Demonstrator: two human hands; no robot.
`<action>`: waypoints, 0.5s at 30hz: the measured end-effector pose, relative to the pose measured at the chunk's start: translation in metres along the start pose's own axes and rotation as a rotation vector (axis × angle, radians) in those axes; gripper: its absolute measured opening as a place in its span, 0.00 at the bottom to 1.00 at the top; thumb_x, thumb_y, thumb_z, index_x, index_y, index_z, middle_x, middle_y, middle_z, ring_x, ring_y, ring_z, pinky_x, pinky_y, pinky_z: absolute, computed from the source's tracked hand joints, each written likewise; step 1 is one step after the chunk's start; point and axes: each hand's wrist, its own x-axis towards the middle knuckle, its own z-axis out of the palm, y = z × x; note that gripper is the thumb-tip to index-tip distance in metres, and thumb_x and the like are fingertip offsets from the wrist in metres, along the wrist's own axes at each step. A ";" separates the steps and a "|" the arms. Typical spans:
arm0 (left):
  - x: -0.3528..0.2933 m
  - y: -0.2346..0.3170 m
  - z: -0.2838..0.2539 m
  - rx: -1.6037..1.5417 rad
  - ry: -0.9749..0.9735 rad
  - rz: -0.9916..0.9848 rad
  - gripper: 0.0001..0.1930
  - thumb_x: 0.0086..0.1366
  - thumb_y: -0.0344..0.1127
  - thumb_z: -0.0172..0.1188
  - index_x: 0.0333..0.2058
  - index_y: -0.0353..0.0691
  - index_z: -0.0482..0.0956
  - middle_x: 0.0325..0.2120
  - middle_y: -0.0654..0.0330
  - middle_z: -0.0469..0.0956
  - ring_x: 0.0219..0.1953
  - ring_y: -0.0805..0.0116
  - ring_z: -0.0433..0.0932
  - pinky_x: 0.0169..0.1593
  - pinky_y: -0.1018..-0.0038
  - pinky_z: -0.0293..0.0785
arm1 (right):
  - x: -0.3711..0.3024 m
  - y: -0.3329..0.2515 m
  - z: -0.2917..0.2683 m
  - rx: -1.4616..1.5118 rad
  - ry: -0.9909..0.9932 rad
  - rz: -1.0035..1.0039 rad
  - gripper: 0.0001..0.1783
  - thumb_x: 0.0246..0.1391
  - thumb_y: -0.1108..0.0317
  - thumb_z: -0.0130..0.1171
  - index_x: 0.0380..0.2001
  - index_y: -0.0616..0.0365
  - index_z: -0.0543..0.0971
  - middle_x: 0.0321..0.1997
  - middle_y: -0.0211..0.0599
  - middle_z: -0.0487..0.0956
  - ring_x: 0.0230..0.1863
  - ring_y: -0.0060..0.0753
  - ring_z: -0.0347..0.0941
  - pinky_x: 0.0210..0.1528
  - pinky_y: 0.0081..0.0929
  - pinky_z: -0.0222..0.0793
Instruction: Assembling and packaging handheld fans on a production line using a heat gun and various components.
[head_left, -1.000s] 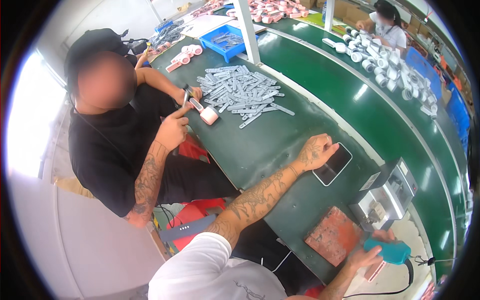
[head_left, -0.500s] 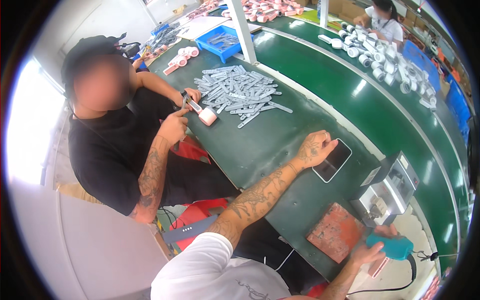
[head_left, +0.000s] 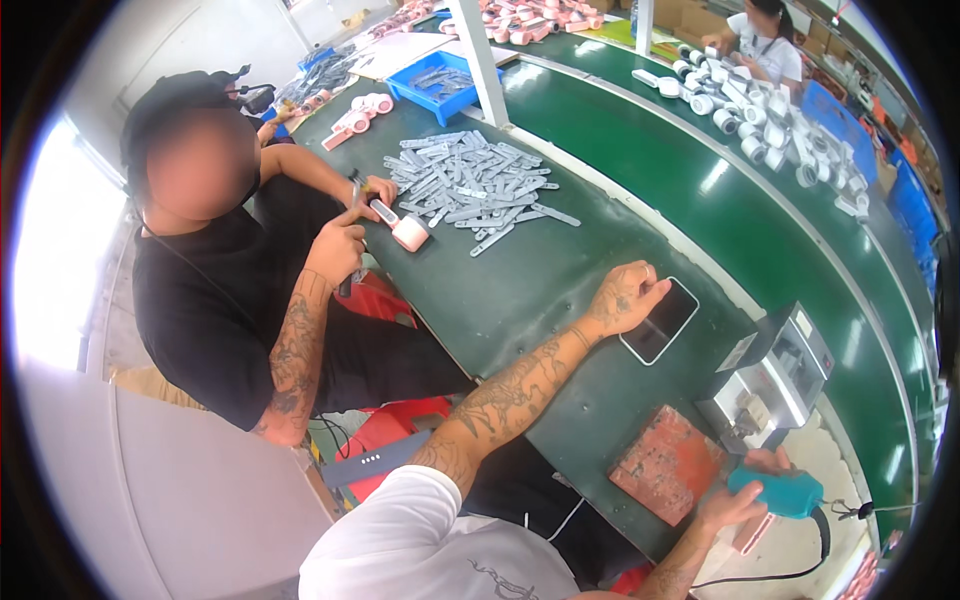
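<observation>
My left hand (head_left: 624, 299) rests on the green table, its fingers curled and closed with no object visible in them. Its thumb side touches the edge of a dark-screened phone (head_left: 668, 322) in a pale case. My right hand (head_left: 735, 503) grips a teal corded power tool (head_left: 783, 492), with fingers showing above and below its body. Just under the tool is a pink piece (head_left: 752, 535), partly hidden; whether my hand holds it as well I cannot make out. The tool's tip is hidden too.
A worn reddish block (head_left: 667, 464) lies left of the tool, below a grey metal machine (head_left: 770, 385). At left a co-worker holds a pink handheld device (head_left: 408, 234) beside piled grey strips (head_left: 475, 180). White parts (head_left: 745, 110) lie across the green belt; a blue tray (head_left: 435, 85) stands behind.
The co-worker's near hand has shifted slightly left and down, away from the pink device. My own hands stay in place; the whole view has slid slightly.
</observation>
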 end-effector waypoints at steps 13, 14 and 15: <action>0.016 -0.010 0.000 0.061 0.010 -0.043 0.17 0.70 0.38 0.67 0.26 0.34 0.76 0.21 0.60 0.71 0.23 0.72 0.69 0.31 0.73 0.69 | 0.014 -0.002 0.006 -0.031 -0.038 -0.042 0.37 0.62 0.33 0.59 0.46 0.62 0.71 0.40 0.41 0.76 0.36 0.28 0.72 0.28 0.23 0.70; 0.016 -0.010 0.005 0.025 0.024 -0.032 0.16 0.70 0.38 0.67 0.26 0.34 0.76 0.21 0.61 0.71 0.24 0.73 0.69 0.31 0.73 0.69 | 0.015 -0.002 0.002 -0.021 -0.031 -0.039 0.36 0.62 0.34 0.60 0.47 0.62 0.71 0.40 0.40 0.77 0.36 0.28 0.72 0.31 0.24 0.70; 0.016 -0.015 0.010 -0.012 0.039 -0.021 0.16 0.70 0.38 0.68 0.27 0.34 0.77 0.22 0.62 0.71 0.24 0.74 0.69 0.31 0.73 0.69 | 0.014 -0.004 -0.003 -0.010 -0.023 -0.039 0.36 0.62 0.35 0.61 0.47 0.61 0.72 0.40 0.39 0.77 0.36 0.27 0.73 0.33 0.25 0.71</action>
